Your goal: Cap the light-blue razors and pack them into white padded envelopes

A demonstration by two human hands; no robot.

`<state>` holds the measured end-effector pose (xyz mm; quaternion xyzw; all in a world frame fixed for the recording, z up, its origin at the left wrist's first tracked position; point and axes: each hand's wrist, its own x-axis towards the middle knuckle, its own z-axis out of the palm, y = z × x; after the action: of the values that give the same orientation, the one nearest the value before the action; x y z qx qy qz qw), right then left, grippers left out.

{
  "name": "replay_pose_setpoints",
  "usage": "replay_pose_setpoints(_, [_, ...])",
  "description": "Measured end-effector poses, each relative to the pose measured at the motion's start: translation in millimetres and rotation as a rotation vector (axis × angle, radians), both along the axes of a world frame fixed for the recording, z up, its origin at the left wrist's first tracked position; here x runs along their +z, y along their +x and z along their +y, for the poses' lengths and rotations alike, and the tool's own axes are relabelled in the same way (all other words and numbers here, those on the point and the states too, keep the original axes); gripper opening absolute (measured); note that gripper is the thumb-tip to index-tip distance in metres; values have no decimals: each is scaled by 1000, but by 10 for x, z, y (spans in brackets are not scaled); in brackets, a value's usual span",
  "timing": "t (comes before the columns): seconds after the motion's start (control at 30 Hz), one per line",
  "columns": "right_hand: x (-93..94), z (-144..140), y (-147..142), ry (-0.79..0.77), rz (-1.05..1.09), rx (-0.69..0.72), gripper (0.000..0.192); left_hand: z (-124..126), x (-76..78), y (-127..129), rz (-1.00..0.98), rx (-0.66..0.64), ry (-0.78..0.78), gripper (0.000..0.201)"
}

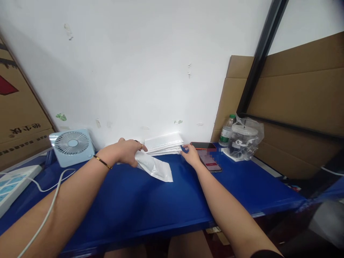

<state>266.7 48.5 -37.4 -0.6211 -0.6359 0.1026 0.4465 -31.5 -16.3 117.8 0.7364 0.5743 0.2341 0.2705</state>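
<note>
My left hand (128,152) grips one end of a white flat pouch (157,168) that lies slanted on the blue table (139,204). A gold bracelet sits on that wrist. Behind it a stack of white pouches (164,143) leans along the wall. My right hand (191,154) rests with its fingertips at the right edge of that stack, fingers apart and holding nothing. Just right of this hand lies a phone (210,161) with a lit screen.
A small light-blue fan (72,146) stands at the back left, with a white power strip (12,182) and cable (45,211) beside it. At the right are a second phone (203,145), a water bottle (226,131) and a bagged jar (244,139). Cardboard (295,96) lines both sides.
</note>
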Motion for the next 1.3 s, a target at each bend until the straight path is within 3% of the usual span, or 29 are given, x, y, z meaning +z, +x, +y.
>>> replay_pose_setpoints(0.2, [-21,0,20,-51,-15,19,30,123,103,-44,-200,193,45,14])
replay_pose_setpoints(0.47, [32,-35,8,-84,-7,40,30,181,280,-212,-90,221,-4,13])
replay_pose_setpoints(0.5, [66,-73,-4,-87,0,82,32,168,301,-240,-93,236,-14,12])
replay_pose_setpoints(0.57, [142,-180,-56,-103,8,294,42,138,327,-297,-114,255,3,14])
replay_pose_setpoints(0.67, [222,-366,-235,-157,-51,773,77,99,315,-377,-126,252,63,16])
replay_pose_setpoints(0.73, [220,-462,-421,-182,-115,919,98,83,277,-415,-129,248,74,17])
replay_pose_setpoints(0.87, [132,-521,-790,-138,-168,896,105,45,212,-449,-144,196,37,20])
replay_pose_setpoints(1.0, [94,-481,-876,-81,-222,850,73,-69,273,-458,-208,248,64,25])
replay_pose_setpoints(1.07, [111,-467,-811,-80,-284,834,54,-156,359,-480,-133,254,54,29])
replay_pose_setpoints(1.13, [139,-465,-727,-92,-352,833,43,-251,463,-522,108,149,-5,42])
replay_pose_setpoints(1.23, [171,-473,-643,-100,-422,830,45,-388,611,-605,527,-106,-103,70])
replay_pose_setpoints(1.3, [173,-475,-626,-93,-449,834,49,-466,685,-661,649,-155,-97,76])
